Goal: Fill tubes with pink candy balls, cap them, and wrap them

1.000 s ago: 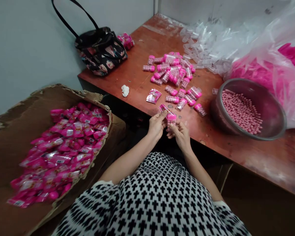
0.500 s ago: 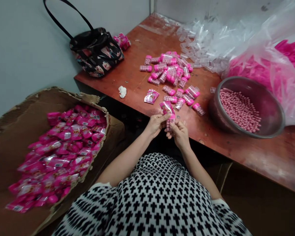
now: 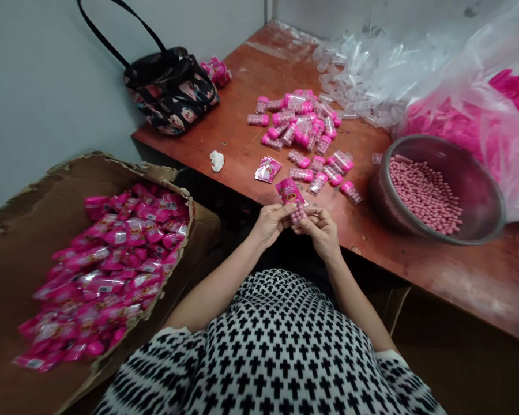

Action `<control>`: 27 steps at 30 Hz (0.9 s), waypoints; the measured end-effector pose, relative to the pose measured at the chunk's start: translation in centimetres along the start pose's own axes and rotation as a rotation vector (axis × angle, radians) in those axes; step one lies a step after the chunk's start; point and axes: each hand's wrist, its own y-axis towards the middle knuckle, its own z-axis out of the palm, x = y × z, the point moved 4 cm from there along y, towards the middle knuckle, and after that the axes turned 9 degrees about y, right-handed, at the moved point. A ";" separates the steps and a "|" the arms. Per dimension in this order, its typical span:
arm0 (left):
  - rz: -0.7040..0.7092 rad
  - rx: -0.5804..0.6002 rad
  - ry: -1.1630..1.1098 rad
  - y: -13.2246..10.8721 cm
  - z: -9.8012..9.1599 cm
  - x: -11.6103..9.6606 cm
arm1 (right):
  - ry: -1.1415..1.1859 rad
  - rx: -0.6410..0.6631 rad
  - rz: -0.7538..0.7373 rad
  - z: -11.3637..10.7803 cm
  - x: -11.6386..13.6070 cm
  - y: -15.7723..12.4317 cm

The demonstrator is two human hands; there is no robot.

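Note:
Above the table's front edge, my left hand [image 3: 271, 223] pinches a pink printed packet [image 3: 289, 191] at its lower part. My right hand [image 3: 320, 229] closes its fingers on a clear tube of pink beads [image 3: 299, 214], which overlaps the packet's lower end. Whether the tube is partly inside the packet I cannot tell. More flat packets [image 3: 268, 169] lie on the table just beyond my left hand. Several bead-filled tubes with pink caps [image 3: 303, 124] are heaped farther back, with a few nearer my hands.
A grey bowl [image 3: 480, 227] of pink beads stands on the table [image 3: 415, 262] at right. Behind it are empty clear tubes [image 3: 358, 86] and a bag of pink pieces [image 3: 454, 121]. A cardboard box [image 3: 21, 230] of filled packets is at left; a floral handbag [image 3: 173, 95] sits behind.
The packet has tilted left and the tube now leans in my fingers. My right hand has shifted slightly outward. The view has moved a little.

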 end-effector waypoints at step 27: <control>0.744 -0.499 1.416 8.9 -7.3 -6.2 | -0.235 0.007 0.024 1.3 0.2 2.6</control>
